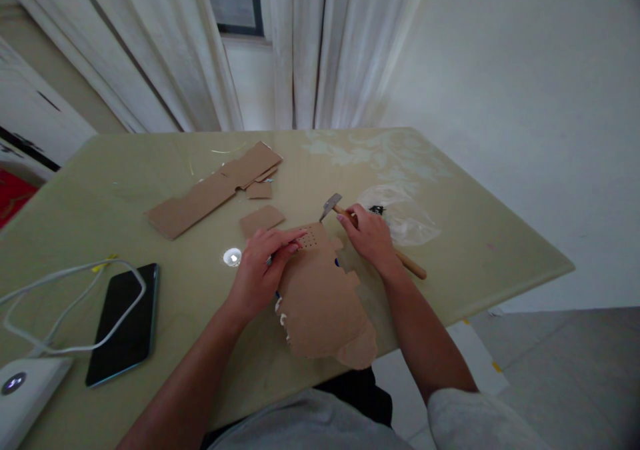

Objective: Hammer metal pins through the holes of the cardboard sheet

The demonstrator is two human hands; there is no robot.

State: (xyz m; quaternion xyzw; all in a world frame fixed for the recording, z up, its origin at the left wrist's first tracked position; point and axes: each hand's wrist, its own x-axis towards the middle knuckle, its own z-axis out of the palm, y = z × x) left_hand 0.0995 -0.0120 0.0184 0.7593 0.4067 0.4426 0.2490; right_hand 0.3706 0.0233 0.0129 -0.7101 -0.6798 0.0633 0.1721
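Note:
A brown cardboard cutout [323, 310] lies on the table near the front edge. It has rows of small holes near its top, little tabs on its right side and white bits along its left edge. My left hand [260, 270] grips its upper left part, index finger stretched toward the holes. A small shiny piece shows beside that hand's thumb, too hidden to name. In my right hand [370, 233] is a hammer [413, 265] with a wooden handle, held close to the metal head. The head's thin end points down at the cutout's top edge.
Flat cardboard strips [200, 207] and a smaller cardboard piece [261, 221] lie beyond my left hand. A clear plastic bag [413, 220] sits right of the hammer. At left are a phone [125, 323], a white cable [65, 351] and a white device [35, 393].

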